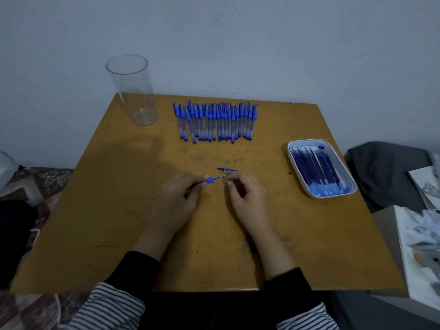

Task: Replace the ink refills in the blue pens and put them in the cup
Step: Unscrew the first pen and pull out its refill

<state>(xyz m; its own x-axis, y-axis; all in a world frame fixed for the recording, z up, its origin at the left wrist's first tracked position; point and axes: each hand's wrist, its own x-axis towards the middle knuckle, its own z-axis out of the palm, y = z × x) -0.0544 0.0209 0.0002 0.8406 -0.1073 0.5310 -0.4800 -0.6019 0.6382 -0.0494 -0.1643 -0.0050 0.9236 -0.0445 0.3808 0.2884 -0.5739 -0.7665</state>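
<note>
Worn and yellow, the table (119, 210) is set against a pale wall. At its middle an uncapped pen (210, 179) is gripped in the left hand (181, 196), with the tip pointed toward the right hand (245, 194). The right hand's fingers are curled just beside that tip; whether a small part is pinched there cannot be told. A tip piece or refill could be fumbled and lost by rolling off the table, and ink could be smeared on skin. The loose cap (226, 170) just beyond the hands could be knocked away. The tray of refills (309, 141) is placed near on the right, unobstructed. The cup (133, 91) is stood at the far left corner, well apart, beside the row of blue pens (215, 121).
</note>
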